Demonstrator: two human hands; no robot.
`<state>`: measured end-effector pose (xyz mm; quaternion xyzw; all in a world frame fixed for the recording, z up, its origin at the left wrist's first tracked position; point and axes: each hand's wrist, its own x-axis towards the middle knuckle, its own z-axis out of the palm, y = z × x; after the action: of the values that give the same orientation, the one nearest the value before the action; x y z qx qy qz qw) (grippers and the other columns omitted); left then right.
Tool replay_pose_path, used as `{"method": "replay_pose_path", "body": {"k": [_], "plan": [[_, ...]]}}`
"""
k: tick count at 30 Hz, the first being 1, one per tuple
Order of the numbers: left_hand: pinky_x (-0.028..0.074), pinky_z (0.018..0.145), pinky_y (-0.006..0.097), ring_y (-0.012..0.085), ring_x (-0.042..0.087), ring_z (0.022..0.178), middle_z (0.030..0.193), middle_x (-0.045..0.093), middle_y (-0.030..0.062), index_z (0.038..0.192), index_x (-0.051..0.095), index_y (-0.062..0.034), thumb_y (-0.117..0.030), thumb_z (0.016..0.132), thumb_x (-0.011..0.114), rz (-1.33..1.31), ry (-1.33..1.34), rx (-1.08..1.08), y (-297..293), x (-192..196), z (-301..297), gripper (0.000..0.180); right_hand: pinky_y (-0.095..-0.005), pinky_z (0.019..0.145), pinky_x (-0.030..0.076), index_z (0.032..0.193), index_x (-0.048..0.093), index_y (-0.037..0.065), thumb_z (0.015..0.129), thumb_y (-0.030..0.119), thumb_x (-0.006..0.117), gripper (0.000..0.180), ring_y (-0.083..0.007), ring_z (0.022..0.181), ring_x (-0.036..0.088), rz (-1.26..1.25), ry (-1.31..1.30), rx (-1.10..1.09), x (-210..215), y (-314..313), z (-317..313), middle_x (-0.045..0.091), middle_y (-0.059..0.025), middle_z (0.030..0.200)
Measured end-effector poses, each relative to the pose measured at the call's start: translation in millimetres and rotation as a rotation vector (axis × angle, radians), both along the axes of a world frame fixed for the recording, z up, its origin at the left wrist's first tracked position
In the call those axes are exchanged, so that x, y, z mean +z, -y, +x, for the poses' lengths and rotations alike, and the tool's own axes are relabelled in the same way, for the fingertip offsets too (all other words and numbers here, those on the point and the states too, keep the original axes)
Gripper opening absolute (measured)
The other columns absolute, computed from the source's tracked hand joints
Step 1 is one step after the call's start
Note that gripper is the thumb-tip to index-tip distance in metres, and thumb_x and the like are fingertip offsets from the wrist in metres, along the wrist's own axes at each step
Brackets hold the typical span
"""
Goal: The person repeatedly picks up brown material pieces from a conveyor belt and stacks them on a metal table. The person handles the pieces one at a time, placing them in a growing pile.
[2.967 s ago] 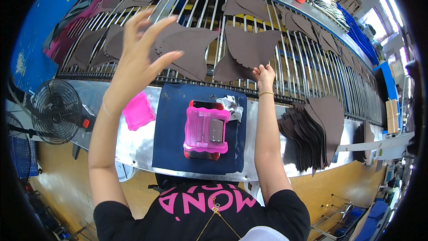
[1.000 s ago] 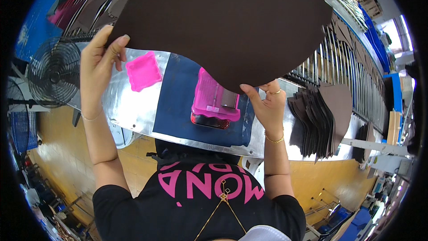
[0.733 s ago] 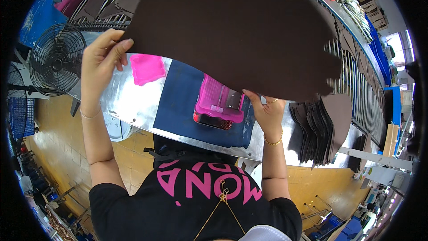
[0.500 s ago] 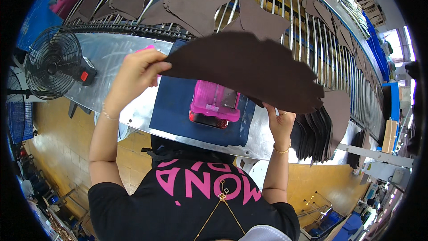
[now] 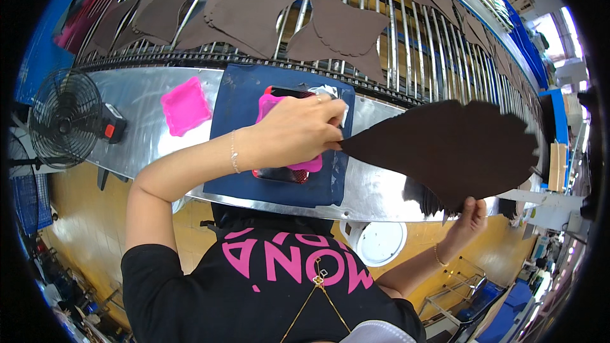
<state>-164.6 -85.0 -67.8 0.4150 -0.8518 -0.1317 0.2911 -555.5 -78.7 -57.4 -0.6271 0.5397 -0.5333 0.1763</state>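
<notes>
A dark brown sheet piece (image 5: 454, 152), pointed at one end and scalloped at the other, spans my two hands on the right. My left hand (image 5: 305, 126) pinches its pointed tip. At its lower edge, my right hand (image 5: 469, 219) grips it between thumb and fingers. Below my left hand, and partly hidden by it, are a pink plastic tray (image 5: 308, 164) and a black-and-red device (image 5: 286, 175) on a dark blue mat (image 5: 232, 152). Under the sheet's near edge, a stack of dark pieces (image 5: 422, 197) shows only in part.
A pink square tray (image 5: 186, 107) lies on the metal table (image 5: 140, 105) to the left, by a black fan (image 5: 67, 117). Beyond the table runs a rack of metal rollers (image 5: 394, 38) carrying several brown pieces (image 5: 340, 28). A white round stool (image 5: 381, 242) stands below the table edge.
Both hands have carried the brown sheet to the right, off the mat and over the stack. My left arm now crosses the mat. The pink square tray at left has come into full view.
</notes>
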Motion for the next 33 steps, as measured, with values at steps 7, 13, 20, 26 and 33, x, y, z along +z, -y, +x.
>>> {"method": "replay_pose_path", "body": {"k": [7, 13, 20, 26, 33], "plan": [[0.037, 0.043, 0.02, 0.0047, 0.048, 0.047, 0.067, 0.062, -0.0003, 0.099, 0.066, -0.0017, -0.028, 0.083, 0.071, 0.497, -0.485, -0.118, 89, 97, -24, 0.032, -0.0208, 0.072, 0.044, 0.1, 0.066, -0.003, 0.088, 0.01, 0.066, 0.019, -0.0074, 0.078, 0.054, -0.052, -0.185, -0.103, 38, 16, -13, 0.066, -0.0036, 0.087], [0.05, 0.043, 0.023, 0.0098, 0.056, 0.051, 0.082, 0.057, 0.0065, 0.127, 0.043, 0.007, -0.019, 0.087, 0.064, 0.679, -0.856, 0.13, 168, 50, 17, 0.052, -0.0278, 0.082, 0.045, 0.114, 0.062, 0.003, 0.089, 0.026, 0.064, 0.034, -0.0132, 0.086, 0.058, 0.104, -0.312, -0.357, 36, 50, -9, 0.066, -0.0062, 0.094], [0.063, 0.063, 0.033, 0.0188, 0.065, 0.089, 0.121, 0.051, 0.0055, 0.133, 0.03, -0.0193, 0.004, 0.092, 0.045, 0.956, -1.266, 0.216, 220, -69, 47, 0.05, -0.0415, 0.088, 0.044, 0.122, 0.056, -0.003, 0.088, 0.039, 0.062, 0.054, -0.0332, 0.103, 0.055, 0.462, -0.645, -0.739, -41, 53, -89, 0.056, -0.0195, 0.116], [0.061, 0.064, 0.035, 0.0237, 0.066, 0.088, 0.121, 0.051, 0.0102, 0.132, 0.025, -0.0177, 0.006, 0.091, 0.044, 1.054, -1.289, 0.322, 242, -140, 49, 0.051, -0.043, 0.089, 0.044, 0.121, 0.057, -0.001, 0.087, 0.042, 0.062, 0.055, -0.034, 0.106, 0.052, 0.518, -0.756, -0.845, -40, 59, -80, 0.057, -0.0179, 0.107], [0.06, 0.073, 0.038, 0.028, 0.065, 0.091, 0.121, 0.051, 0.012, 0.129, 0.026, -0.0132, 0.004, 0.091, 0.05, 1.082, -1.367, 0.435, 259, -161, 38, 0.047, -0.0435, 0.09, 0.044, 0.122, 0.058, 0.006, 0.085, 0.044, 0.063, 0.054, -0.034, 0.109, 0.051, 0.598, -0.651, -0.883, -33, 65, -71, 0.055, -0.0155, 0.115]]}}
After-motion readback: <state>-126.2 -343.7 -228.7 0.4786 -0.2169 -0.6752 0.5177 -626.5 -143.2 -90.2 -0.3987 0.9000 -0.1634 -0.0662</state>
